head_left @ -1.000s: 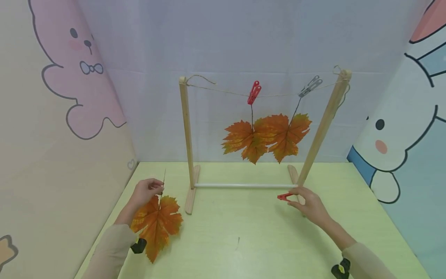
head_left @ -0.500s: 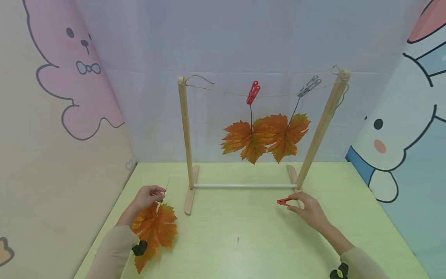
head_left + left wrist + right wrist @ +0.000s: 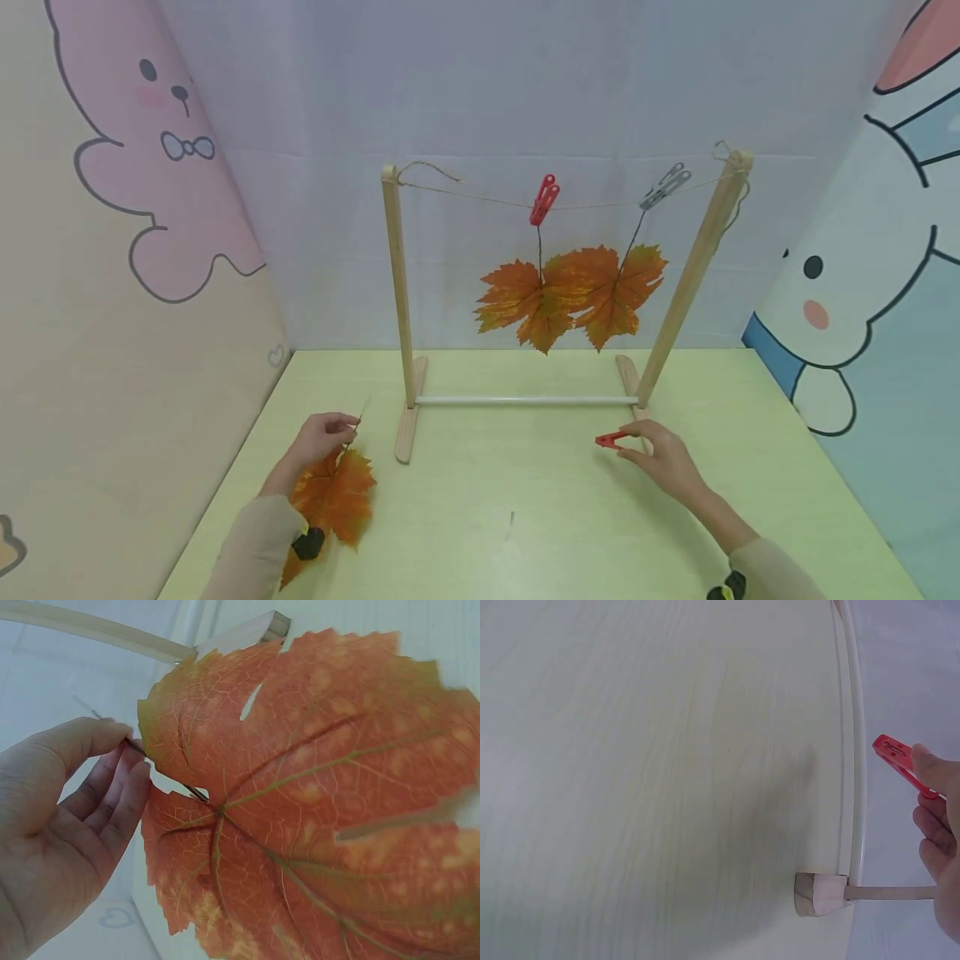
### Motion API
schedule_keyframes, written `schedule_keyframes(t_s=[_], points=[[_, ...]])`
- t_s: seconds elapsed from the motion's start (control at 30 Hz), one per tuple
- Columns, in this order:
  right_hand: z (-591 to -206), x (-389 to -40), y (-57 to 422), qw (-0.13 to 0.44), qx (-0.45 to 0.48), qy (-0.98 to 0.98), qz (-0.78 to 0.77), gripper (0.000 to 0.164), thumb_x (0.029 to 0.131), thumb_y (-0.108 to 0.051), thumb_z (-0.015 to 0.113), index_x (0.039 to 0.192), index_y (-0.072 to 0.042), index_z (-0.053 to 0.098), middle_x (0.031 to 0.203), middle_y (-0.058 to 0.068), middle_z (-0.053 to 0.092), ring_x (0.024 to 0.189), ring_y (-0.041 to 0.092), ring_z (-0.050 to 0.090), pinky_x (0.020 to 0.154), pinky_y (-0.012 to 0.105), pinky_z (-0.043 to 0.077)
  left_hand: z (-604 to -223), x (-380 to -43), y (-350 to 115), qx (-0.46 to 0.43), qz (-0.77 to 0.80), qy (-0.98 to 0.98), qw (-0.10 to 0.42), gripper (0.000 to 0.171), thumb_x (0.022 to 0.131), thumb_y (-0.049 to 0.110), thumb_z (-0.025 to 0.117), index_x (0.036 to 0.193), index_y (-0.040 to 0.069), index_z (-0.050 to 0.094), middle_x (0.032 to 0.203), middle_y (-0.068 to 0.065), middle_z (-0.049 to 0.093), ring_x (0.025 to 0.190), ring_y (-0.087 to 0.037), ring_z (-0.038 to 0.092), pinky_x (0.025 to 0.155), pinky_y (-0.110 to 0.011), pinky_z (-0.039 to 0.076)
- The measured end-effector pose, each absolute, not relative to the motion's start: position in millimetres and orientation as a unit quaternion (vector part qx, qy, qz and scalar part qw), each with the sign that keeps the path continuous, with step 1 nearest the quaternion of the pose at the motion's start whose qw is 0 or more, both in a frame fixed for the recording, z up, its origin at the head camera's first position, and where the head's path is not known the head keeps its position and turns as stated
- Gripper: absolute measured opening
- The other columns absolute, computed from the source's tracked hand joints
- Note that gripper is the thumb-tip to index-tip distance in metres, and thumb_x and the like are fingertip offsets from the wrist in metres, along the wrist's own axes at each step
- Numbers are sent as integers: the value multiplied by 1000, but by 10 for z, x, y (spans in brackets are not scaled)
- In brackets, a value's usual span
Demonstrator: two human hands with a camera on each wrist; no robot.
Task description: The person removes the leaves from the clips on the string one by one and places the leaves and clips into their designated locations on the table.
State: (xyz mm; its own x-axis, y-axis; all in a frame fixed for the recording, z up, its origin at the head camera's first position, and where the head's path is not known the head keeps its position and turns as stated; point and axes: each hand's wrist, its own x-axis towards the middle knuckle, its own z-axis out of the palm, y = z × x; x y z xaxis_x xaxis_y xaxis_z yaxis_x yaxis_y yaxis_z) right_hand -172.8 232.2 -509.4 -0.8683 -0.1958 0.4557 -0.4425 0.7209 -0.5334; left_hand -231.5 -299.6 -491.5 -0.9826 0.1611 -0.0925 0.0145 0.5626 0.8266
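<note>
My left hand (image 3: 322, 440) pinches the thin dark stem of an orange artificial leaf (image 3: 315, 795) between thumb and fingers. In the head view that leaf hangs below the hand at the table's left side, partly behind the sleeve. A red clothespin (image 3: 900, 759) is pinched at its handle end by my right hand (image 3: 663, 460), in front of the rack's right foot. On the rack's twine (image 3: 480, 197), another red clothespin (image 3: 544, 200) and a grey clothespin (image 3: 664, 187) each carry an orange leaf by its stem. Those two leaves (image 3: 517, 300) overlap.
The wooden rack's left post (image 3: 399, 283) and right post (image 3: 693, 283) stand on flat feet, joined low by a white rod (image 3: 525, 401). A pale curtain (image 3: 480, 92) closes the back. Cartoon-printed panels flank the pale yellow table (image 3: 465, 500).
My left hand has lowered with its leaf, and the leaf has swung toward me and tilted. My right hand has dipped slightly, still holding the red clothespin. The hanging leaves stay put.
</note>
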Motion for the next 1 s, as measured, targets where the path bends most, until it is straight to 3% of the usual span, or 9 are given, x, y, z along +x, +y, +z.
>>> schedule_keyframes(t_s=[0.37,0.67,1.0], points=[[-5207,-1711,2338,182,155,-911,337,31,64,-2,78,92,-3,66,89,5,65,81,25,61,69,44,50,-5152,-2316,-2942,6,468,882,54,30,81,-6,58,110,-11,58,89,-22,63,70,-13,57,58,-24,48],[-5293,-1676,2328,162,135,-913,350,30,65,-3,78,92,-3,66,89,4,65,82,23,61,70,43,49,-5282,-2287,-2867,-20,464,885,28,29,79,-10,59,108,-10,59,90,-21,61,75,-19,58,62,-22,48],[-5330,-1642,2371,181,130,-913,342,32,64,-2,78,93,-1,66,87,7,66,80,27,62,68,45,49,-5346,-2240,-2826,-40,472,880,27,29,79,-7,62,108,-9,60,91,-19,61,80,-25,62,70,-31,52]])
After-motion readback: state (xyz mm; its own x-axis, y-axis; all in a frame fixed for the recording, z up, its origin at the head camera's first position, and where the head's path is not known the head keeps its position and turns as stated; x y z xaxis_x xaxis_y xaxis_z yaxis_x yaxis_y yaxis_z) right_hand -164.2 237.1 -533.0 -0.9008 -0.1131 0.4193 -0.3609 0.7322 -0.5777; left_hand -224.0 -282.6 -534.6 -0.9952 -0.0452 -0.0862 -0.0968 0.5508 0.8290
